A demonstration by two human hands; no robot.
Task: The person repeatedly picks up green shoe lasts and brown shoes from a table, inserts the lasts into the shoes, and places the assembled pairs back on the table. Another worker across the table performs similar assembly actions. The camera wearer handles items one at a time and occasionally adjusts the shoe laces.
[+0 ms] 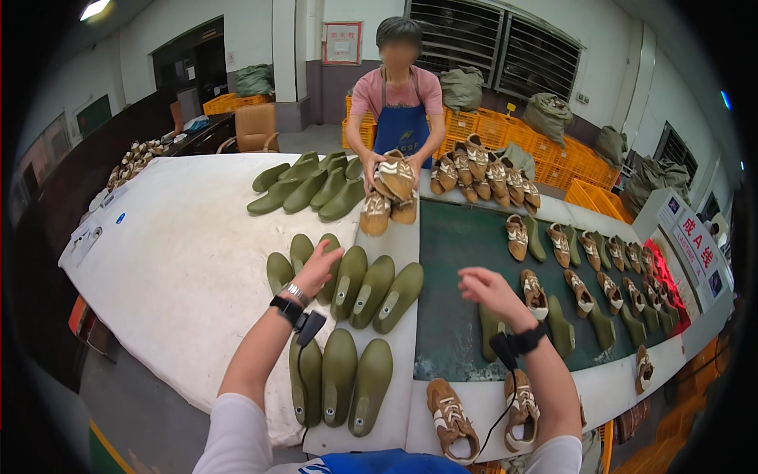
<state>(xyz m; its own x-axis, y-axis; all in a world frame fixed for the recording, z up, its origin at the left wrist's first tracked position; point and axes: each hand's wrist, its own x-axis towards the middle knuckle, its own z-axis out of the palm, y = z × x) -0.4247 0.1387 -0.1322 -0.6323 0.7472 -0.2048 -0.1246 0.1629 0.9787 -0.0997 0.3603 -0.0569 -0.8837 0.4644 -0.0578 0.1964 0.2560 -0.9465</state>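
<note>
My left hand (316, 270) reaches over a group of olive-green shoe lasts (351, 282) on the white table, its fingers apart at the last beneath them; whether they touch it is not clear. My right hand (493, 294) hovers above the dark green conveyor belt (458, 245), fingers loosely bent and holding nothing. Close to it are a green last (491, 328) and a brown-and-white sneaker upper (534, 294) on the belt. Nearer me, more lasts (339, 379) lie sole-side hidden on the table. Two sneaker uppers (452, 415) rest at the belt's near edge.
Across the table a co-worker (397, 103) in a blue apron holds several sneaker uppers (395, 175). Beside them are more lasts (308, 188) and a pile of uppers (482, 174). Paired uppers and lasts line the belt toward a white machine (687, 245). Orange crates (545, 150) stand behind.
</note>
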